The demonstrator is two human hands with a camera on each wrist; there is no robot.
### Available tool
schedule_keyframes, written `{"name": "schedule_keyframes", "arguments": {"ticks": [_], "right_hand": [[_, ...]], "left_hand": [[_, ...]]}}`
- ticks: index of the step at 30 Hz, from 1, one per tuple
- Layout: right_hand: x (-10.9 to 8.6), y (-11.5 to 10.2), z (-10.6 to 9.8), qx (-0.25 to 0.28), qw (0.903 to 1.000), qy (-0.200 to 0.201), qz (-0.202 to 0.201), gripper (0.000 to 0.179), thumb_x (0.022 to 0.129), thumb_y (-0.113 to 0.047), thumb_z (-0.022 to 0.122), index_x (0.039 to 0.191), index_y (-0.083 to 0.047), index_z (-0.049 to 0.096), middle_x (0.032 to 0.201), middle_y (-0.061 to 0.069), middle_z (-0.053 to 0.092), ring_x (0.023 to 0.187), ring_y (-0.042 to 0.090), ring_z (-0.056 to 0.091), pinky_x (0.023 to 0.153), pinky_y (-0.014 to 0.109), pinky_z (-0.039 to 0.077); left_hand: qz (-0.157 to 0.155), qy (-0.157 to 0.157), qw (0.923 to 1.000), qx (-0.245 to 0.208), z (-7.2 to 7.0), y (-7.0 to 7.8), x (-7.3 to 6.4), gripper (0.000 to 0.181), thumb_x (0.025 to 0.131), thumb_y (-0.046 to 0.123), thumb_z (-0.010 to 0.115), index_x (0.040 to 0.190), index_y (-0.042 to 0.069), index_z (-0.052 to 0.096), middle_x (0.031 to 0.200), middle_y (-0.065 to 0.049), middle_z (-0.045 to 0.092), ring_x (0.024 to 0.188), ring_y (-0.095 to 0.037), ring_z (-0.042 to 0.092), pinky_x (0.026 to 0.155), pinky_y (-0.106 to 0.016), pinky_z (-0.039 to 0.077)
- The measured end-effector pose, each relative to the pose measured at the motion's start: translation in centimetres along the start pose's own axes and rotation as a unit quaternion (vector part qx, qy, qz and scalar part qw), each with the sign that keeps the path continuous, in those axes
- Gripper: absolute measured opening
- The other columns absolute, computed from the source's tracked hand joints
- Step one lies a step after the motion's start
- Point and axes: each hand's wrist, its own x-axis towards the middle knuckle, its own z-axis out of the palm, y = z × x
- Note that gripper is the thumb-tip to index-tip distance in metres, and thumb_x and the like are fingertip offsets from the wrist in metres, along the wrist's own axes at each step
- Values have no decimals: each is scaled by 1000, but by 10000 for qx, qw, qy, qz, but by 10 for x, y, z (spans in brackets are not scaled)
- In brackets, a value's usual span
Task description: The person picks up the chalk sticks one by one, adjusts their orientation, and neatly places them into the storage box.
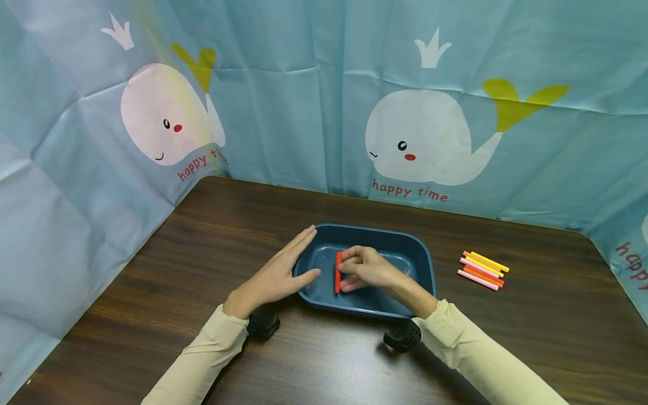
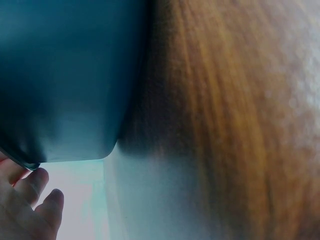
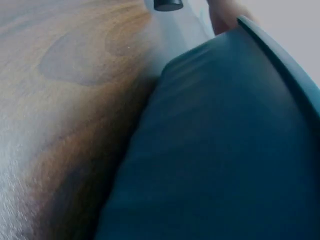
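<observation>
A blue rectangular basin [image 1: 427, 253] with rounded corners stands in the middle of the table. Over its inside, my right hand [image 1: 373, 270] pinches a slim red stick [image 1: 338, 274], which points from front to back toward the basin's left part. My left hand [image 1: 275, 281] rests against the basin's left rim with fingers extended and thumb reaching over the edge. In the left wrist view, the left fingers [image 2: 32, 192] show at the basin's edge. The right wrist view has the basin's outer wall [image 3: 215, 140] in front, which hides the right hand and the stick.
To the right of the basin, several pink, yellow and orange sticks [image 1: 483, 271] lie side by side on the dark wood table [image 1: 547, 315]. A light blue curtain [image 1: 283, 112] with whale prints hangs behind and along the left side. Black wrist cameras [image 1: 402, 336] sit under both cuffs.
</observation>
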Motion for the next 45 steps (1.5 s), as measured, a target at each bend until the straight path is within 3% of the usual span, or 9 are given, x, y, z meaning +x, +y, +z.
{"name": "schedule_keyframes", "arguments": {"ticks": [10,20,27,35,45], "right_hand": [[4,2,5,118,9998,109,74,37,100,-4,53,133,6,42,112,19,61,73,14,71,71,28,61],[4,3,4,319,9994,-95,-85,39,102,-3,46,139,8,39,126,26,57,92,23,74,81,31,61],[-4,2,-3,-11,9982,-311,-517,38,102,-6,49,137,9,45,128,28,59,97,23,72,89,38,59],[-21,3,-15,-395,9918,-409,-1143,41,101,-9,54,138,10,47,131,31,58,110,37,68,95,45,56],[-49,-2,-37,-660,9863,-57,-1510,41,100,-13,59,136,4,51,133,31,57,114,42,66,96,48,54]], "left_hand": [[101,-59,9999,-32,0,2,3,80,97,35,61,160,15,17,168,6,9,155,-18,13,123,-52,23],[34,-50,10000,-69,0,3,3,80,97,36,62,160,17,17,168,8,8,155,-18,14,122,-53,24],[-9,-17,10000,-69,0,3,3,80,97,34,62,160,17,16,168,7,8,155,-19,14,122,-53,24],[-55,-30,9999,-118,0,3,1,80,97,32,64,160,18,17,168,7,9,155,-19,17,121,-54,26],[-68,-4,9999,-146,0,2,-1,80,97,31,64,160,17,18,167,8,9,155,-19,17,121,-54,26]]}}
